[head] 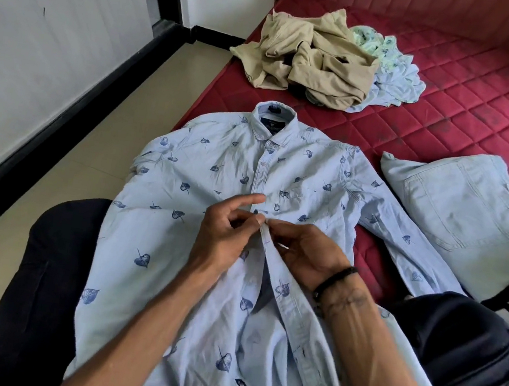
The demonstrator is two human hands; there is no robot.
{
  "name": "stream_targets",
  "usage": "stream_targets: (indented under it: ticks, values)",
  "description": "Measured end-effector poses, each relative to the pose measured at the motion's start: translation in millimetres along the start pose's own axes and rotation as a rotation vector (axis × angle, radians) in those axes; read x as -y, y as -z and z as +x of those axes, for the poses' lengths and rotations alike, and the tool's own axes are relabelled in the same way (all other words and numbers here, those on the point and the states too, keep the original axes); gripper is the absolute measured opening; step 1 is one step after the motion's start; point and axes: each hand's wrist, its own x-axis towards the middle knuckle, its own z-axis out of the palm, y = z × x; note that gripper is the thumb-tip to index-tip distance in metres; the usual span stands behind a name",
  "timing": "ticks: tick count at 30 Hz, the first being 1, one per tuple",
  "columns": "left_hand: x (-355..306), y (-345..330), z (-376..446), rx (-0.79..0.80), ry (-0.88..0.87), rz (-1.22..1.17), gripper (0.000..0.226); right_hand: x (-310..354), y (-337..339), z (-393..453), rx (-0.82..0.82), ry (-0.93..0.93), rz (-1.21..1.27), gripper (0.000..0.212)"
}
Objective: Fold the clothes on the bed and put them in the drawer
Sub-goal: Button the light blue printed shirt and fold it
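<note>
Red quilted bed (pixel 458 101) fills upper right. Pale-blue leaf-print button shirt (pixel 204 165) runs collar-up from centre; my left hand (pixel 224 231) and right hand (pixel 307 250) meet mid-frame, both pinching placket, equally near.

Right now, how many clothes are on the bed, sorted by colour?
Light blue with leaf print: 1, the shirt both hands are buttoning
Plain light blue: 1, the folded jeans
Beige: 1, the crumpled garment
Pale green-blue print: 1, the crumpled garment under it
Total: 4 that I can tell apart
</note>
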Motion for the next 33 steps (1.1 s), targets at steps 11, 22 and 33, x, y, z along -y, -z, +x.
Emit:
stream_targets:
  ticks: [11, 22, 33]
  values:
    - [22.5, -8.4, 59.5, -0.040, -0.047, 0.413, 0.024, 11.9, -25.5, -25.6, -0.390, 0.765, -1.043, 0.023]
    - [10.1, -16.9, 22.3, 0.030, -0.447, 0.843, 0.011, -44.5, 17.0, -5.4, -0.531, 0.411, -1.532, 0.031]
    - [20.1, -11.0, -26.3, 0.109, -0.201, 1.095, 0.019, -44.7, 12.3, -7.3, -0.578, 0.540, -1.476, 0.009]
